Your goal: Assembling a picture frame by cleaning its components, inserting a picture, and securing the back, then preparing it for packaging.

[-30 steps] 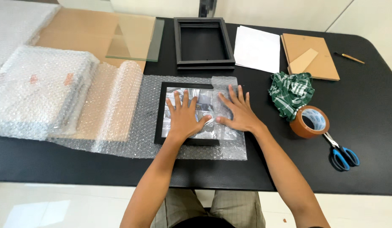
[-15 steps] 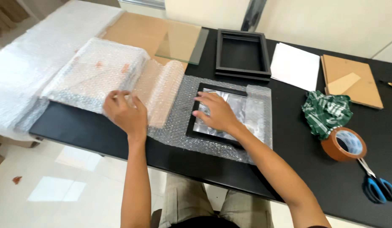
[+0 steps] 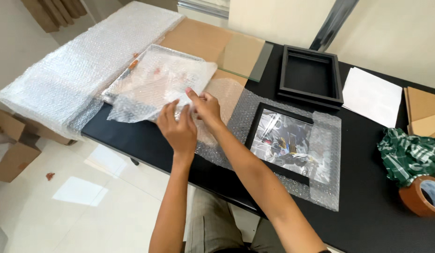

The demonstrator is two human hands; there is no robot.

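Since the earlier frame half a second ago, the right hand (image 3: 207, 107) has left the picture frame (image 3: 286, 142) and joined the left hand (image 3: 179, 127) at the bubble wrap sheet (image 3: 156, 84), which both hands now hold by its near edge; the view has also swung further left. The left hand lies palm down on the sheet with fingers spread, so whether its grip closes on the sheet cannot be told; the right grip pinches the edge between thumb and fingers. The sheet lies at the left end of the black surface (image 3: 376, 220), partly over a brown cardboard panel (image 3: 198, 40) and just beside a large roll of bubble wrap (image 3: 72, 75) that overhangs the surface's left end. The picture frame rests face up on a second piece of wrap, right of both hands. Behind it sits an empty black frame (image 3: 311, 75), with a white sheet of paper (image 3: 371, 96) to its right. At the right edge are a green checked cloth (image 3: 408, 157) and a roll of brown tape (image 3: 420, 197), touching. Below the surface lies a pale tiled floor (image 3: 86, 206) with cardboard boxes (image 3: 11, 150) at the left
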